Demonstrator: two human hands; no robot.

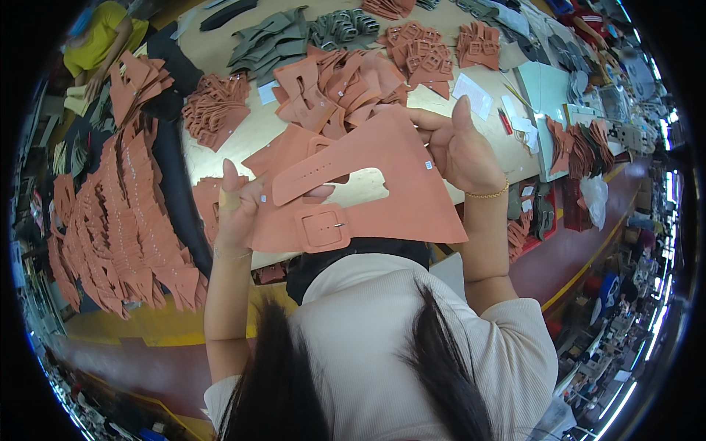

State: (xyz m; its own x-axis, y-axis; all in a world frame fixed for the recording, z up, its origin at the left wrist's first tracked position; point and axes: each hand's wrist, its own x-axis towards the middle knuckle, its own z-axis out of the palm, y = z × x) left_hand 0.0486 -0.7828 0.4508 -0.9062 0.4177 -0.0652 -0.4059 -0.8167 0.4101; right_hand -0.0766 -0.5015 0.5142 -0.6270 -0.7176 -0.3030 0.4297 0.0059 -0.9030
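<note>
I hold a salmon-coloured leather shoe-upper piece (423,206) up before me. It has a notched opening, a strap with a row of punched holes and a leather-covered buckle (323,228). My left hand (238,222) grips the buckle side, thumb up, with a tan bandage-like wrap on a finger; some fingers are behind the leather. At the upper right edge, my right hand (467,158) has its thumb raised and its other fingers partly behind the piece. Beyond it lies a loose heap of similar leather pieces (360,81).
Stacks of buckled salmon pieces (213,110) and grey-green pieces (272,44) cover much of the table. Long overlapping rows of salmon pieces (140,213) hang at left. A red pen (505,122) and papers lie at right. A person in yellow (110,37) sits at far left.
</note>
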